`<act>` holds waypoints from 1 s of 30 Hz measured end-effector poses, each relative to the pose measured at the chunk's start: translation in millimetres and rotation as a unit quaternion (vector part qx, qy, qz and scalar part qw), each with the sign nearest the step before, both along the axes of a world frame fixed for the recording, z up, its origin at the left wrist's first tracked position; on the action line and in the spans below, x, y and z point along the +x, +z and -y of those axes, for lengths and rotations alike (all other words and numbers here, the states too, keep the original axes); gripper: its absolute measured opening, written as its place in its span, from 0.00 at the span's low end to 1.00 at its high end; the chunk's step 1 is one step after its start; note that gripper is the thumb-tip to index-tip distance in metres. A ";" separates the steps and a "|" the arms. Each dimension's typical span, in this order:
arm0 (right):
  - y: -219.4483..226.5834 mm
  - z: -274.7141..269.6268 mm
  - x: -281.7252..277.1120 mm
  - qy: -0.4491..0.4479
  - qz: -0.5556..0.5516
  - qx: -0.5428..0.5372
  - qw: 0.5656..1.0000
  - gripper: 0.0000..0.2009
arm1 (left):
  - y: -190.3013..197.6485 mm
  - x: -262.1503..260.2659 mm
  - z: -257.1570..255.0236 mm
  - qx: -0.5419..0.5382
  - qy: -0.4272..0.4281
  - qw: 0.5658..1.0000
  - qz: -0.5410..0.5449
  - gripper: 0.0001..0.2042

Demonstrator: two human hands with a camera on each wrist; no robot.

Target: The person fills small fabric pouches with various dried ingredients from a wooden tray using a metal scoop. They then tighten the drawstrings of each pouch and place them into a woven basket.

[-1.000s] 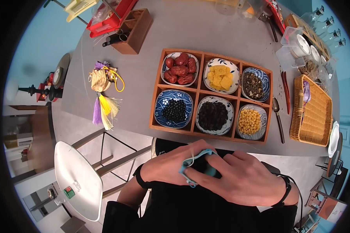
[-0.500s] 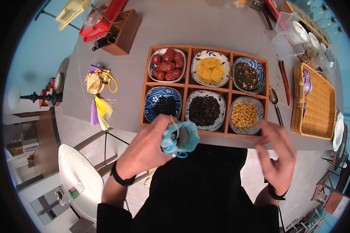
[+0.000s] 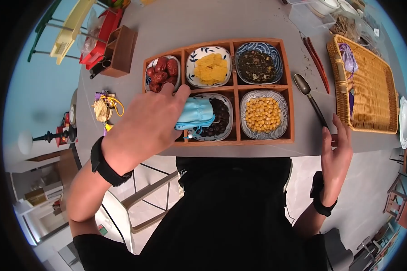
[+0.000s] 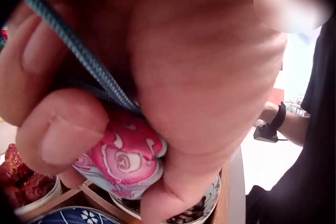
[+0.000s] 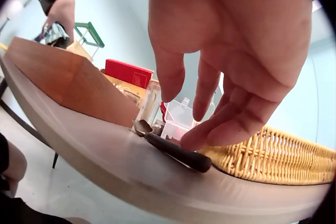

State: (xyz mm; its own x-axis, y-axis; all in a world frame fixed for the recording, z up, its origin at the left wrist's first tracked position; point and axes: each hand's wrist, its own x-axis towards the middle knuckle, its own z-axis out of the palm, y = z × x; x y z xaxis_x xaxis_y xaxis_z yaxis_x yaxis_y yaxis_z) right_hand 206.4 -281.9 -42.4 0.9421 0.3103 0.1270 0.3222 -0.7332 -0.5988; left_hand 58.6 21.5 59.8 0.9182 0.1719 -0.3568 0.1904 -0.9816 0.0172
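The left hand [image 3: 144, 124] grips a light blue drawstring pouch [image 3: 196, 112] over the front of the divided wooden box [image 3: 263, 143], above the dark-berry bowl. In the left wrist view, the pouch's pink patterned side [image 4: 131, 161] and a blue cord [image 4: 79, 48] show among the curled fingers. The right hand [image 3: 338, 156], holding nothing, hovers at the handle end of a dark-handled spoon [image 3: 305, 86] on the table. From the right wrist, its fingers [image 5: 210, 124] are loosely bent above the spoon handle [image 5: 178, 153]; whether they touch it I cannot tell.
Bowls in the box hold red dates [image 3: 160, 74], yellow pieces [image 3: 211, 68], dried leaves [image 3: 256, 66] and yellow kernels [image 3: 263, 114]. A wicker basket [image 3: 371, 90] stands at the right, beside red sticks [image 3: 316, 63]. A tasselled gold pouch [image 3: 102, 109] lies at the left.
The two hands have parted. The left hand has carried the pouch forward over the box, and the right has let go of it and moved right to the spoon. The head view has shifted.
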 end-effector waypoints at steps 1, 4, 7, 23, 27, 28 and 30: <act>-0.8 1.3 0.6 -0.004 -0.003 0.001 1.000 0.19 | 1.2 3.1 -0.9 0.022 -0.029 0.999 -0.012 0.24; 1.1 2.7 1.6 -0.054 -0.026 -0.047 0.997 0.20 | 7.8 11.0 3.1 0.052 -0.068 0.996 -0.034 0.25; -0.6 1.7 4.3 -0.067 -0.062 -0.086 0.992 0.22 | 12.1 8.9 2.5 0.064 -0.089 0.994 -0.018 0.25; -18.5 -1.6 11.6 -0.060 -0.002 -0.069 0.996 0.13 | 22.1 3.6 11.8 0.160 -0.088 0.983 -0.018 0.18; -17.3 -1.2 11.6 -0.055 -0.021 -0.085 0.995 0.10 | 21.2 1.1 8.8 0.113 -0.062 0.992 -0.006 0.19; -16.8 -1.9 12.8 -0.055 -0.018 -0.084 0.995 0.10 | 17.9 -0.7 6.7 0.117 -0.066 0.991 -0.002 0.19; -18.0 -0.4 10.1 -0.045 -0.015 -0.092 0.995 0.09 | 14.9 -2.8 5.6 0.118 -0.071 0.990 -0.001 0.20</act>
